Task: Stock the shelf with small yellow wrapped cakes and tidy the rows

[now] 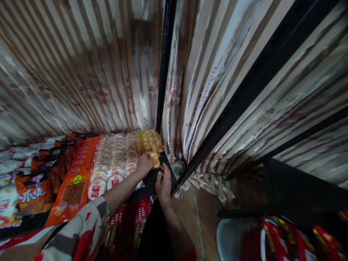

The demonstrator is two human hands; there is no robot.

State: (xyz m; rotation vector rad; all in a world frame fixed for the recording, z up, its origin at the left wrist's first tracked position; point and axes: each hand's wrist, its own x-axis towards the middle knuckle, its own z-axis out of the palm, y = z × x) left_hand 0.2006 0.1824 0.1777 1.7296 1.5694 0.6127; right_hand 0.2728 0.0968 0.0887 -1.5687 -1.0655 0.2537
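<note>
At the right end of a black shelf [152, 182], my left hand [145, 164] has its fingers closed on the edge of a small yellow-wrapped snack pack [155, 159]. Just right of that pack is my right hand [163, 184], its fingers apart and slightly bent, with nothing visible in it. Behind the held pack stand rows of similar yellow packs [146, 139]. To their left, round white snacks in clear wrappers [115, 181] lie in several rows, partly covered by my left forearm.
Further left are a long orange snack packet [72, 188], orange-and-black bags [34, 194] and white bags [9, 203]. A black post [164, 65] rises at the shelf's back corner, before striped curtains [108, 72]. Below is a red basket [146, 206]; red bags [276, 237] lie at lower right.
</note>
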